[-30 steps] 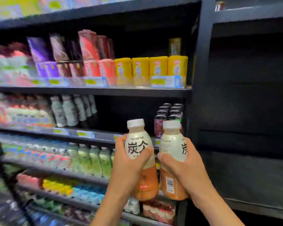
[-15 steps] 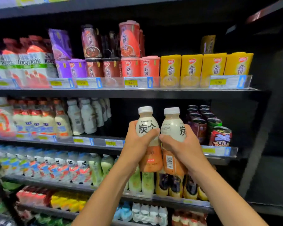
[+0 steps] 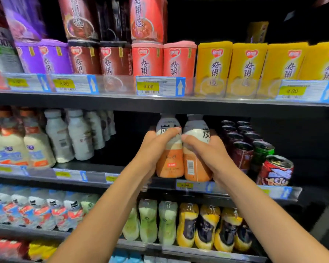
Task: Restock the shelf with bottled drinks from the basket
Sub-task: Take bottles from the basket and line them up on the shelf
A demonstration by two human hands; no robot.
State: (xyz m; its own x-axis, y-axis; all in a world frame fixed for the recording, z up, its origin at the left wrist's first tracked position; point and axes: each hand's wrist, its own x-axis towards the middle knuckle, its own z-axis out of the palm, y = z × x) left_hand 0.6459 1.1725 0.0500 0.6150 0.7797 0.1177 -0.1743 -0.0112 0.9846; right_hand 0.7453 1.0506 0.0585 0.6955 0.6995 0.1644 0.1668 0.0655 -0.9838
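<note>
Two bottled drinks with white upper labels and orange lower halves stand upright side by side at the front of the middle shelf. My left hand is wrapped around the left bottle. My right hand grips the right bottle. Both caps sit just under the shelf above. The bottles' bases are level with the shelf's front rail, in a dark gap between white bottles and cans. The basket is out of view.
White milk bottles stand left of the gap; dark cans and a red cartoon can crowd its right. Above is a shelf of purple, red and yellow cups. Below are green and yellow bottles.
Both hands have carried the two bottles up and forward, from in front of the shelving into the gap on the middle shelf. The view has come much closer to the shelves.
</note>
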